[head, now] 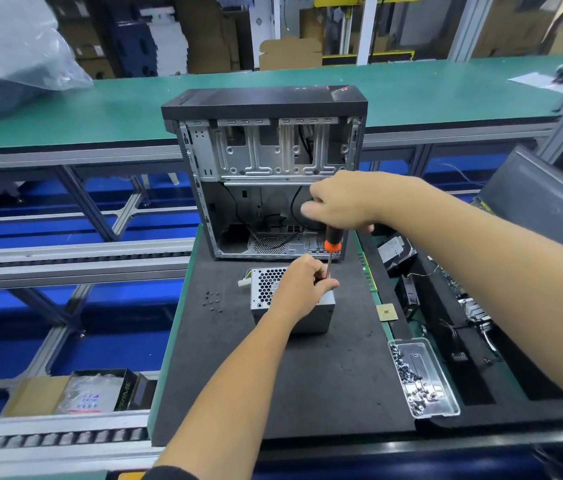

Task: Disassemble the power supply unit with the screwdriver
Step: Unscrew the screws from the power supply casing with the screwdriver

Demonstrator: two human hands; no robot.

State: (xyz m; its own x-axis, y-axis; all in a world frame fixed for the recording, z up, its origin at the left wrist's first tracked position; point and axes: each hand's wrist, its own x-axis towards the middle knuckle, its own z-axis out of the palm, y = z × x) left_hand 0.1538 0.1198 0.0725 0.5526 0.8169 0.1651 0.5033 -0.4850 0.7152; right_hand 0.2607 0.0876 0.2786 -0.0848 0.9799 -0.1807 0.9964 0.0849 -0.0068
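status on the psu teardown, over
Right hand grips screwdriver, upright over power supply unit. Left hand steadies shaft at unit's top. Loose screws lie apart; nothing blocking.

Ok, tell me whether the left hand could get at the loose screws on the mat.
Probably yes: the loose screws lie uncovered just left of the power supply unit, but the left hand must first let go.

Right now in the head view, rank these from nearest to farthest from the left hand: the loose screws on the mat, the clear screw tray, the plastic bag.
From the left hand, resting on the power supply:
1. Loose screws, just to its left on the mat.
2. Clear screw tray, lower right on the mat's edge.
3. Plastic bag, far upper left on the green bench.
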